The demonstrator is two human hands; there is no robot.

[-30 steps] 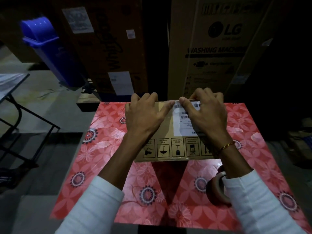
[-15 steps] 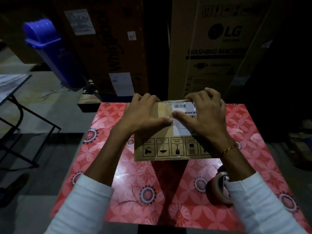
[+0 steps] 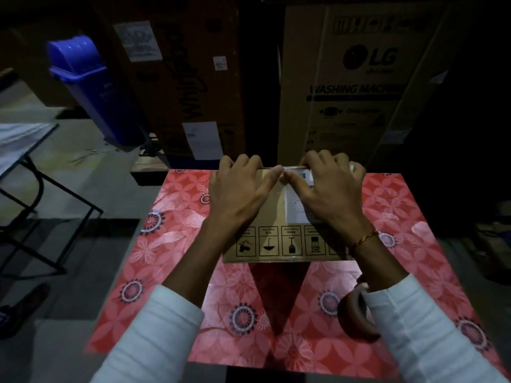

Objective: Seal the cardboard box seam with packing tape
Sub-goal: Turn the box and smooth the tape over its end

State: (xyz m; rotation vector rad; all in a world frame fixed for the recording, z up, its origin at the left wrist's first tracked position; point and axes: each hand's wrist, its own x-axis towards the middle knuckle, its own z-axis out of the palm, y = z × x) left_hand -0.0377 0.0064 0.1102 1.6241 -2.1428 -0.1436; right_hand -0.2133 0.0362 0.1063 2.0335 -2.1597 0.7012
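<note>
Head view: cardboard box (image 3: 276,241) sits at the far middle of the red floral table (image 3: 171,244), with bare cloth open on both sides. Left hand (image 3: 237,194) and right hand (image 3: 329,192) press flat, grasping nothing. Thumbs, lower on the face half a second ago, now meet at the taped top edge. Tape roll (image 3: 356,310) rests near the right sleeve.

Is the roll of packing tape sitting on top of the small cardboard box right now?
No, the brown roll of packing tape stands on the red floral tabletop beside the right sleeve, nearer than the small cardboard box.
</note>
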